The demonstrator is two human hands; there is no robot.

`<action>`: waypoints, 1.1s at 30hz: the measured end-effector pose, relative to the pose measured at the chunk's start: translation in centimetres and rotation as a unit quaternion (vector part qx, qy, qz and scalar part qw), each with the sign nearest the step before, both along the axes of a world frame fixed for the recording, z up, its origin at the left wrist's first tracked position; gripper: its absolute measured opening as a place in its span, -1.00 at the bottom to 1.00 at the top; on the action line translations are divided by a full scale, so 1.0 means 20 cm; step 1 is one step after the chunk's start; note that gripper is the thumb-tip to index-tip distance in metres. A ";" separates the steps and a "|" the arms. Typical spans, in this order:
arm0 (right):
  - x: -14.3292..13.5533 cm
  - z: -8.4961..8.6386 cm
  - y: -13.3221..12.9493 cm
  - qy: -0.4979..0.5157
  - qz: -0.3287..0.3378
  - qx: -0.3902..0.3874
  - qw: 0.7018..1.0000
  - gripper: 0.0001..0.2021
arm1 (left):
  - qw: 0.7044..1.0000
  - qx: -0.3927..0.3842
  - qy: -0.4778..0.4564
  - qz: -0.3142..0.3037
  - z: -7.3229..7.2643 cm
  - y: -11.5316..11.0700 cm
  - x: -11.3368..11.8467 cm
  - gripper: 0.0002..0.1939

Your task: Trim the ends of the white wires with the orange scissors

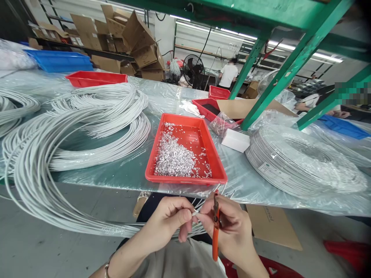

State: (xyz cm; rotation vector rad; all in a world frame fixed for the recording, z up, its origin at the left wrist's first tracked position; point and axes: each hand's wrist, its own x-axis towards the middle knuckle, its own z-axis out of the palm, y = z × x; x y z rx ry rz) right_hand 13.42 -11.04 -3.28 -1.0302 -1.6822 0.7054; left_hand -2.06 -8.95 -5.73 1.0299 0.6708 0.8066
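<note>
Thumb and forefinger of my left hand (175, 218) are closed on the tip of a thin pale-grey cable (196, 212). Meeting it at the same tip, my right hand (233, 222) pinches with thumb and forefinger. A pair of orange-handled cutting pliers (215, 239) also lies in my right hand, jaws pointing up. Small details of the tip are covered by my fingers. Other cable ends run under my hands from the big loose bundle of grey cables (37, 189). Just beyond my hands, a red tray (185, 180) holds a heap of silvery foil scraps (175, 156).
A wrapped cable coil (272, 170) and a small white box (235, 140) lie to the right. Green metal posts (269, 83) rise from the table. Farther back are red trays (97, 79), a blue tray (62, 61), cardboard boxes (143, 56), a fan (193, 71) and a person (228, 74).
</note>
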 end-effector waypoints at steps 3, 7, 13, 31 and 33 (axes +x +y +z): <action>-0.03 -0.01 0.00 0.020 -0.010 -0.009 1.000 -0.81 | 0.998 0.017 -0.008 0.057 0.01 -0.01 0.02 -0.66; -0.08 -0.03 -0.01 0.050 -0.040 -0.032 0.997 -0.84 | 0.985 0.068 0.011 0.157 0.01 -0.01 0.04 -0.81; -0.09 0.00 0.01 0.070 -0.059 -0.041 0.995 -0.88 | 0.968 0.108 0.027 0.225 -0.01 0.00 0.06 -0.86; 0.03 0.00 0.22 0.021 0.057 -0.193 0.979 -0.86 | 0.987 0.057 0.047 0.140 -0.04 0.06 0.04 -0.73; 0.03 0.00 0.20 0.022 0.092 -0.223 0.970 -0.86 | 0.981 0.106 0.073 0.144 -0.05 0.06 0.04 -0.80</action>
